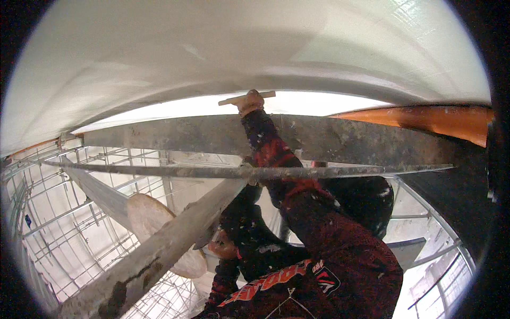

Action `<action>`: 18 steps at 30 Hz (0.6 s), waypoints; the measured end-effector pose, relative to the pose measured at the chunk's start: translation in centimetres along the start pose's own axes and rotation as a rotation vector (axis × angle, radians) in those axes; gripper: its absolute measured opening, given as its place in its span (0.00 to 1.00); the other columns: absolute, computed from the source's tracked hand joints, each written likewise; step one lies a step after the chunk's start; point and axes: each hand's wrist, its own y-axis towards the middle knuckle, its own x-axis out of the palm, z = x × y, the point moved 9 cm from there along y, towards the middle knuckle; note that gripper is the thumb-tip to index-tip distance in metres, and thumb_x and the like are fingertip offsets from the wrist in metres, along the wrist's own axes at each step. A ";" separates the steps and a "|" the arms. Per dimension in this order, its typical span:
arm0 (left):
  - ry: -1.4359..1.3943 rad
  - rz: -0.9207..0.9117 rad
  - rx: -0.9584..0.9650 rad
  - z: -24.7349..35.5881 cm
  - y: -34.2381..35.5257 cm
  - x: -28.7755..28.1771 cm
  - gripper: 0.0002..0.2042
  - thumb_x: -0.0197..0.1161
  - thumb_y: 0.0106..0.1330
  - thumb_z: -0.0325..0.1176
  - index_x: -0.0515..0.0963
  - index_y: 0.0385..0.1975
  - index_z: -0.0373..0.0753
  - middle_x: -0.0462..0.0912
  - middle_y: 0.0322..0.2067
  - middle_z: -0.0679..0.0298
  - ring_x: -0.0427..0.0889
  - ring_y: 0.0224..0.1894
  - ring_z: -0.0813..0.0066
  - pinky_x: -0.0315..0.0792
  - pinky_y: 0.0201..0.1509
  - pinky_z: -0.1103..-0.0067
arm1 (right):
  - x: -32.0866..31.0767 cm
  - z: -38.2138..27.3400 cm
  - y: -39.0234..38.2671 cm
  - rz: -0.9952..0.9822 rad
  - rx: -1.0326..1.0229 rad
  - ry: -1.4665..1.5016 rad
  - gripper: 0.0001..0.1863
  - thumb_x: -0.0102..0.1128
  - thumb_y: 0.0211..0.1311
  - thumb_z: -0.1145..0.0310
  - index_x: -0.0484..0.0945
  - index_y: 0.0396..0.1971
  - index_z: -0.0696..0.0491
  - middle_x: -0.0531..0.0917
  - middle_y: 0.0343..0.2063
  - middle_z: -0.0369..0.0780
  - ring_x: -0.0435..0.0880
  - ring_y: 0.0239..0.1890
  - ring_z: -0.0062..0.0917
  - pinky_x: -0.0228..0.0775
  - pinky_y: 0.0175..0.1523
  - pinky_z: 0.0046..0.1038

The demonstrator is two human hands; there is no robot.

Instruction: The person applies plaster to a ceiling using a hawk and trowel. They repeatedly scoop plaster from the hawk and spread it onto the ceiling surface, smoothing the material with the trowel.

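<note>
My right arm reaches up and away past a beam and a pipe. At its end my right hand [251, 101] is closed round a flat, narrow tan float [229, 101], seen nearly edge-on. The float is up by the lower edge of a smooth, pale curved surface [234, 48]; whether it touches is unclear. Low and close to my body, my left hand [223, 247] is bent with its fingers partly hidden. Beside it shows a grey blade-like edge [204, 239]. A round, plaster-smeared board [149, 215] lies just left of that hand, partly hidden by a thick pole.
A wide grey beam [175, 133] spans in front of me, with a thin pipe [329, 172] below. The thick, stained pole [154, 260] slants up from lower left. Scaffold bars [58, 212] stand below left. An orange beam [425, 122] is at right.
</note>
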 end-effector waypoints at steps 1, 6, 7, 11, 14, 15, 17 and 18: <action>-0.032 -0.005 -0.057 -0.1 0.2 -0.1 0.16 0.63 0.59 0.41 0.78 0.20 0.32 0.79 0.19 0.53 0.75 0.19 0.58 0.67 0.26 0.67 | -0.4 -1.1 0.8 0.027 -0.101 -0.095 0.50 0.61 0.33 0.27 0.75 0.46 0.58 0.79 0.43 0.51 0.77 0.49 0.38 0.65 0.58 0.32; -0.001 -0.033 0.059 1.9 1.3 -0.1 0.18 0.61 0.61 0.43 0.79 0.23 0.30 0.80 0.22 0.54 0.77 0.24 0.64 0.69 0.28 0.69 | 0.9 -0.7 5.0 -0.027 -0.103 -0.131 0.48 0.62 0.34 0.28 0.76 0.44 0.58 0.79 0.41 0.51 0.78 0.48 0.38 0.67 0.56 0.33; 0.072 0.064 0.187 2.9 1.3 -0.8 0.18 0.61 0.61 0.43 0.79 0.23 0.30 0.80 0.22 0.54 0.77 0.24 0.65 0.69 0.28 0.70 | 1.3 -0.3 5.8 -0.020 -0.099 -0.118 0.47 0.62 0.35 0.29 0.76 0.44 0.58 0.79 0.41 0.51 0.78 0.47 0.38 0.67 0.56 0.33; -0.002 0.086 0.074 -0.4 1.1 -0.7 0.18 0.61 0.61 0.44 0.79 0.24 0.31 0.78 0.22 0.55 0.75 0.23 0.63 0.69 0.31 0.68 | 3.3 2.0 7.9 0.064 -0.101 -0.065 0.45 0.63 0.36 0.30 0.76 0.42 0.59 0.79 0.40 0.50 0.78 0.46 0.38 0.68 0.54 0.33; 0.015 0.056 -0.024 -3.9 0.0 -0.4 0.18 0.61 0.61 0.44 0.78 0.23 0.31 0.76 0.22 0.56 0.74 0.26 0.64 0.68 0.33 0.68 | 4.3 3.5 8.6 0.160 -0.117 -0.013 0.44 0.63 0.37 0.31 0.77 0.41 0.59 0.80 0.38 0.50 0.78 0.45 0.38 0.69 0.53 0.34; 0.010 0.046 -0.007 -4.6 -0.2 -0.1 0.18 0.62 0.61 0.44 0.77 0.22 0.31 0.75 0.23 0.56 0.74 0.28 0.64 0.67 0.34 0.68 | 4.3 3.8 8.4 0.210 -0.128 0.011 0.44 0.63 0.37 0.31 0.77 0.40 0.59 0.80 0.38 0.50 0.78 0.44 0.38 0.69 0.53 0.34; 0.078 0.001 0.063 -5.3 -0.5 0.6 0.18 0.62 0.60 0.43 0.75 0.20 0.32 0.73 0.23 0.55 0.74 0.30 0.64 0.66 0.32 0.68 | 4.0 4.7 7.5 0.291 -0.086 0.065 0.43 0.64 0.37 0.32 0.77 0.40 0.59 0.80 0.37 0.50 0.79 0.44 0.38 0.70 0.52 0.34; 0.149 -0.038 0.110 -5.2 -0.5 1.1 0.18 0.63 0.60 0.43 0.74 0.18 0.33 0.73 0.23 0.55 0.74 0.30 0.63 0.65 0.31 0.67 | 3.0 3.8 6.3 0.397 -0.178 0.076 0.42 0.64 0.38 0.32 0.77 0.39 0.59 0.80 0.37 0.50 0.79 0.43 0.38 0.70 0.52 0.34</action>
